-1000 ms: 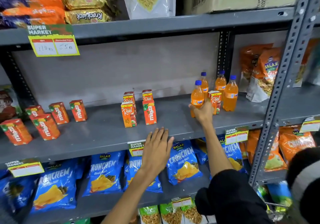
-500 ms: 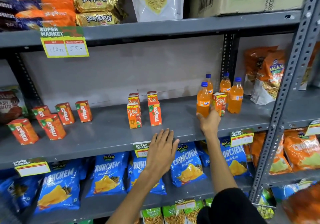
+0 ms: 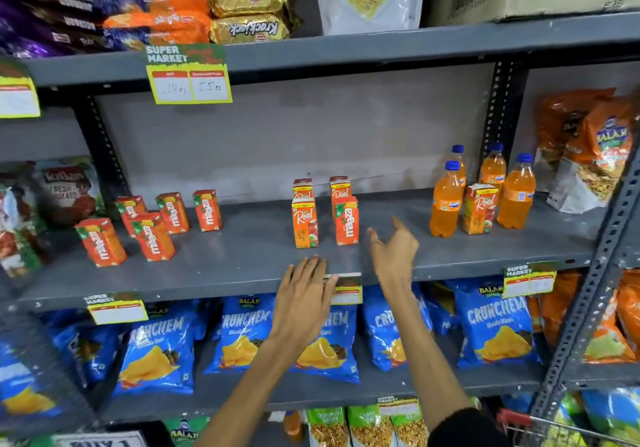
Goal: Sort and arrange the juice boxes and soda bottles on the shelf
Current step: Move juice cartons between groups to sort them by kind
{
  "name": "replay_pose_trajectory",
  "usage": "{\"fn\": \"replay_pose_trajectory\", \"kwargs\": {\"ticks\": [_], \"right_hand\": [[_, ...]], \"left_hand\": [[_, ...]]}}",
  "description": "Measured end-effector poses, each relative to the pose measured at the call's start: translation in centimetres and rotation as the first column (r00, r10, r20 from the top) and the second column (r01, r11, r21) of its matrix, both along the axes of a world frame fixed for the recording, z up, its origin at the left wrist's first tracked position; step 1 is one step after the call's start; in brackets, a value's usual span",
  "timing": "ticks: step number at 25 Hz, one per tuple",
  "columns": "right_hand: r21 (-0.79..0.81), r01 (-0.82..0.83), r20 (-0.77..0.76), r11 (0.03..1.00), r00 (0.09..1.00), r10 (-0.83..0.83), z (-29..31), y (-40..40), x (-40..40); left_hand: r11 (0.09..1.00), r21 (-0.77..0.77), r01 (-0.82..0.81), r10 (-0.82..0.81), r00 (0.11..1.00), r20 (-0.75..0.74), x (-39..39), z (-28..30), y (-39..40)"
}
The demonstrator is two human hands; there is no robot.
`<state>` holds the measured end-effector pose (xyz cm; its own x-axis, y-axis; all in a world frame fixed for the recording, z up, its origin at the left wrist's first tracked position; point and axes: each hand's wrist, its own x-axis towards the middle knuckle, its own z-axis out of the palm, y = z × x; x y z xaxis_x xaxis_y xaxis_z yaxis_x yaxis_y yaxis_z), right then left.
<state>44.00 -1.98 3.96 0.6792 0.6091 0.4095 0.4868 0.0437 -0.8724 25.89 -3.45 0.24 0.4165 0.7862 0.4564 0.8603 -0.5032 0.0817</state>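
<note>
Several orange soda bottles (image 3: pixel 446 201) with blue caps stand at the right of the grey middle shelf (image 3: pixel 242 266), with one Real juice box (image 3: pixel 479 208) among them. In the middle stand a Real box (image 3: pixel 304 222) and a Maaza box (image 3: pixel 346 220), with two more Real boxes behind them. Several Maaza boxes (image 3: pixel 152 235) stand at the left. My right hand (image 3: pixel 394 251) hovers open and empty over the shelf, between the middle boxes and the bottles. My left hand (image 3: pixel 306 294) rests flat on the shelf's front edge, fingers spread.
Blue Crunchem chip bags (image 3: pixel 242 336) fill the shelf below. Orange snack bags (image 3: pixel 588 156) stand right of the bottles, past a perforated upright (image 3: pixel 599 273). Biscuit packs (image 3: pixel 246 0) and a carton lie on the top shelf. Price tags hang on shelf edges.
My right hand has let go of the front soda bottle and drawn back left toward the middle boxes. The view has shifted left. My left hand stays on the shelf edge.
</note>
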Motion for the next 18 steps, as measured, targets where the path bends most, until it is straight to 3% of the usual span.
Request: {"fn": "replay_pose_trajectory", "kwargs": {"ticks": [6, 18], "right_hand": [[-0.112, -0.178, -0.009, 0.978, 0.984, 0.178, 1.0, 3.6, -3.8], [-0.144, -0.106, -0.034, 0.984, 0.994, 0.103, 1.1, 3.0, -4.5]], "left_hand": [[0.999, -0.001, -0.054, 0.054, 0.998, 0.024, -4.4, -0.3, 1.2], [0.998, 0.014, -0.053, 0.054, 0.998, -0.044, -4.9, -0.8, 1.4]]}}
